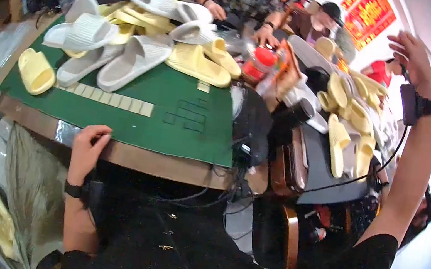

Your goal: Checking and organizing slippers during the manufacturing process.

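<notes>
Two hands, neither holding anything: left hand (89, 144) rests curled on the tabletop (166, 163) edge; right hand (412, 57) is raised, open. Nearest slipper, yellow (35, 71), lies up-left of the left grip, long axis slanting away.

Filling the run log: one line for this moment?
left hand: resting on table edge | right hand: raised, empty | slippers: piled on green mat

Your single head camera looks steeply down and forward from close above the desk (127, 155), the green mat (172, 122) filling the frame's centre-left, edges bending at the rim.
</notes>
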A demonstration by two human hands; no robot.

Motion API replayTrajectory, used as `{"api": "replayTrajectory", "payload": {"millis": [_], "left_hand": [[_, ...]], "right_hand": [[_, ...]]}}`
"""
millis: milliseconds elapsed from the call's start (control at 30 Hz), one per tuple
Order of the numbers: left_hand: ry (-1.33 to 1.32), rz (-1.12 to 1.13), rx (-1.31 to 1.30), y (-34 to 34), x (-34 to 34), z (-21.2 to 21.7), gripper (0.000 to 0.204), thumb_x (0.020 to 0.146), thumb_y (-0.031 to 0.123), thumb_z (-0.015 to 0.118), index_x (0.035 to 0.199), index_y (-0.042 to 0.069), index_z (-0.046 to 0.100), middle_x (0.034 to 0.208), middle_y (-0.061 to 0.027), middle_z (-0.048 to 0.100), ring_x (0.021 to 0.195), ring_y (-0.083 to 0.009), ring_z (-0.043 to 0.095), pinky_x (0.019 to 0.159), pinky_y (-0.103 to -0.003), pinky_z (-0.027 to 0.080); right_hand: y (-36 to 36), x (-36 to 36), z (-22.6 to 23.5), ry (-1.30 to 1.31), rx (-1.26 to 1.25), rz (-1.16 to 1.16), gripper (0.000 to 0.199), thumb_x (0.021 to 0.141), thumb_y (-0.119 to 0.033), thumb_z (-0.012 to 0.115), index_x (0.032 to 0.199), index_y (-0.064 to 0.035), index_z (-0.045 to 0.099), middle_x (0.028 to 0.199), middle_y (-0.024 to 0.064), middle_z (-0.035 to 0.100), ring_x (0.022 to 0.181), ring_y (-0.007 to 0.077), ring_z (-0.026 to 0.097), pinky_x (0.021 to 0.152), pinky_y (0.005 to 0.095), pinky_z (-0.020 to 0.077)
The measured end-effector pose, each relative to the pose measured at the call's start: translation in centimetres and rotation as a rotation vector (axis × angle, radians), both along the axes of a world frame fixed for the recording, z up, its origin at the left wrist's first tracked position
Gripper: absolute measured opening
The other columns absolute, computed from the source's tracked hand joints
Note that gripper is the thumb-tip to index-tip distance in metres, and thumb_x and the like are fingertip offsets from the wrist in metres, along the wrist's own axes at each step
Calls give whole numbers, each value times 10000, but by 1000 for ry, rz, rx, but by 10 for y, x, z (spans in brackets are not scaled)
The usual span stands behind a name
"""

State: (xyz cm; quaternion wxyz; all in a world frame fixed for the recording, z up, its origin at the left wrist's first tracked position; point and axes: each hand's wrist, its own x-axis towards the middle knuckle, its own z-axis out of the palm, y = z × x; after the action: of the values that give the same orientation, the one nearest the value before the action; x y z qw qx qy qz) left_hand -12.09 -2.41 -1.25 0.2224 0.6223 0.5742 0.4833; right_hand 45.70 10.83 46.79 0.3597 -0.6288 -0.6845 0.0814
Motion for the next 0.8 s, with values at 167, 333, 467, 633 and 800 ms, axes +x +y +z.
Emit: {"api": "replayTrajectory", "payload": {"millis": [167, 333, 467, 633, 800], "left_hand": [[-33, -20, -22, 3, 4, 0, 151, 894, 63, 638, 1016, -23, 659, 894, -73, 679, 811, -156, 629, 734, -282, 492], [-40, -22, -32, 7, 6, -6, 136, 901, 60, 634, 1011, -14, 660, 862, -44, 667, 793, -116, 597, 719, -267, 478], [-54, 0, -38, -2, 10, 4, 115, 904, 46, 629, 996, -15, 659, 858, -38, 665, 796, -101, 592, 720, -253, 475], [-40, 39, -93, 0, 8, -1, 96, 894, 20, 625, 974, -22, 659, 845, -43, 666, 785, -113, 605, 729, -259, 482], [-76, 16, -94, 4, 14, 0, 87, 897, 23, 622, 960, -29, 653, 853, -52, 674, 778, -115, 612, 713, -261, 480]], "right_hand": [[-61, 173, -68, -225, 149, -71, 209, 943, -295, 578, 1023, -108, 625, 877, -3, 624, 789, 90, 615, 655, 218, 476], [-89, 280, -164, 429, 12, -411, 175, 908, -203, 589, 990, -48, 591, 794, 84, 597, 606, 215, 608, 558, 285, 502], [-79, 288, -248, 675, -13, -439, 297, 893, -287, 631, 1081, -66, 568, 790, 147, 629, 593, 212, 603, 506, 300, 499], [-40, 312, -305, 1082, 172, -380, 169, 947, -122, 529, 1050, 10, 508, 995, 188, 584, 731, 267, 611, 625, 401, 587], [-32, 343, -320, 1243, 276, -385, 248, 935, -125, 563, 1133, 8, 491, 1092, 168, 513, 872, 304, 604, 672, 390, 608]]}}
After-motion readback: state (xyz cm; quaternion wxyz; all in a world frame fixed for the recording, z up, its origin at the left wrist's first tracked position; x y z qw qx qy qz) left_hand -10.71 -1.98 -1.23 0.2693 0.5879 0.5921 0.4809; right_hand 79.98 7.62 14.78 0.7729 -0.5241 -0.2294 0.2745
